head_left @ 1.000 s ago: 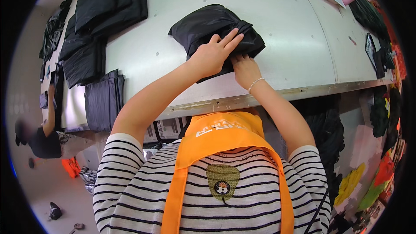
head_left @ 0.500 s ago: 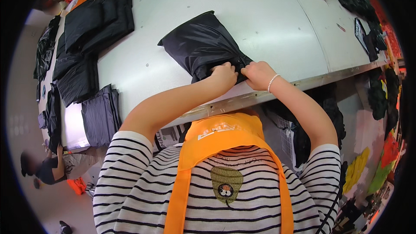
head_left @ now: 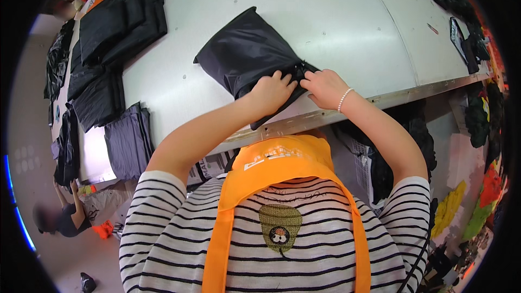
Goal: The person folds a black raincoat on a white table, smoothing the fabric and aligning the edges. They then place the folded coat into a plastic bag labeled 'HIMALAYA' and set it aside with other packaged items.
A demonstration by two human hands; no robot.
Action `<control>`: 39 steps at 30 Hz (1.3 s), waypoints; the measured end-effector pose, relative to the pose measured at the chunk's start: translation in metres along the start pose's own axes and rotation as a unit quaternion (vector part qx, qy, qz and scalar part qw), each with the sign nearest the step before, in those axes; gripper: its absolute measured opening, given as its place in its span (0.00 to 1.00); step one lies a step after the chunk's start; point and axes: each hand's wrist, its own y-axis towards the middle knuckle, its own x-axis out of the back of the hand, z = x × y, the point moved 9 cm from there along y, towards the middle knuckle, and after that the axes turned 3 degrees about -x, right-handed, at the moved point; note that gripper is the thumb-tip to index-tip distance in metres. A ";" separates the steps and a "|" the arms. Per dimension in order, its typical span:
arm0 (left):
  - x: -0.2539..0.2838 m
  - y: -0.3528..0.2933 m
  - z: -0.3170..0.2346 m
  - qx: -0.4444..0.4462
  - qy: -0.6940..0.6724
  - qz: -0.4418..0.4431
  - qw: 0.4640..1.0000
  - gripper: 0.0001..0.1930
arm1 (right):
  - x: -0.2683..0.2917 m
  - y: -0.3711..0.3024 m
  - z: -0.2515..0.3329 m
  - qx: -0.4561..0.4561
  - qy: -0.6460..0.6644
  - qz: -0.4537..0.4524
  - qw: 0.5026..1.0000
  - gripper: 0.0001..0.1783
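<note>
A black, shiny fabric pouch (head_left: pixel 242 49) lies tilted on the pale table, its gathered end turned toward me near the front edge. My left hand (head_left: pixel 271 93) presses curled fingers on the fabric at that end. Close beside it, my right hand (head_left: pixel 326 89), with a beaded bracelet at the wrist, pinches the gathered edge. Small dark cord-like bits stick up between the two hands. The fingertips partly hide what they grip. A loose flap of the black fabric hangs toward the table edge below my left hand.
Folded black fabric piles (head_left: pixel 122 21) stand on the left, with a dark grey folded stack (head_left: pixel 129 144) nearer. A metal-trimmed table edge (head_left: pixel 391 97) runs in front of me. At far left another person (head_left: pixel 68 217) handles black fabric. A dark flat device (head_left: pixel 461 43) lies at right.
The pouch end looks flatter and spread out. My left hand has come out of the folds and moved slightly left and down onto the fabric; the right hand stays near the edge.
</note>
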 end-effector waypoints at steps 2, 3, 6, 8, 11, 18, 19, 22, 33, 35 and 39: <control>-0.001 0.013 0.007 0.000 -0.030 0.057 0.998 0.33 | -0.008 0.006 0.011 -0.044 0.075 0.068 0.994 0.14; -0.002 0.021 0.014 0.015 -0.043 0.048 0.998 0.33 | -0.016 0.008 0.029 -0.048 0.106 0.109 0.987 0.17; 0.001 0.038 0.031 0.067 -0.096 -0.010 0.993 0.31 | -0.044 0.014 0.054 -0.070 0.279 0.000 0.958 0.18; -0.003 0.046 0.043 0.102 -0.133 -0.066 0.984 0.29 | -0.037 0.007 0.061 -0.077 0.329 -0.103 0.935 0.15; -0.015 0.046 0.057 0.128 -0.209 -0.287 0.926 0.25 | -0.016 0.008 0.065 -0.084 0.380 -0.168 0.906 0.10; -0.024 0.062 0.044 0.172 -0.260 -0.204 0.928 0.22 | 0.003 -0.020 0.029 -0.153 0.293 -0.173 0.928 0.04; 0.009 0.060 0.037 0.096 -0.376 -0.158 0.908 0.21 | 0.006 -0.028 0.019 -0.165 0.286 -0.180 0.926 0.04; 0.088 0.031 0.027 0.043 -0.467 -0.084 0.879 0.20 | 0.006 -0.044 0.007 -0.177 0.282 -0.171 0.927 0.03; -0.005 0.079 0.010 -0.049 -0.186 -0.155 0.969 0.29 | -0.021 -0.042 0.001 -0.222 0.372 -0.185 0.882 0.02; 0.033 0.073 0.035 -0.025 -0.377 -0.219 0.899 0.15 | -0.007 -0.059 -0.030 -0.338 0.378 -0.257 0.823 0.06; 0.046 0.086 0.052 0.014 -0.023 -0.307 0.951 0.30 | -0.009 -0.062 -0.074 -0.466 0.219 -0.325 0.793 0.23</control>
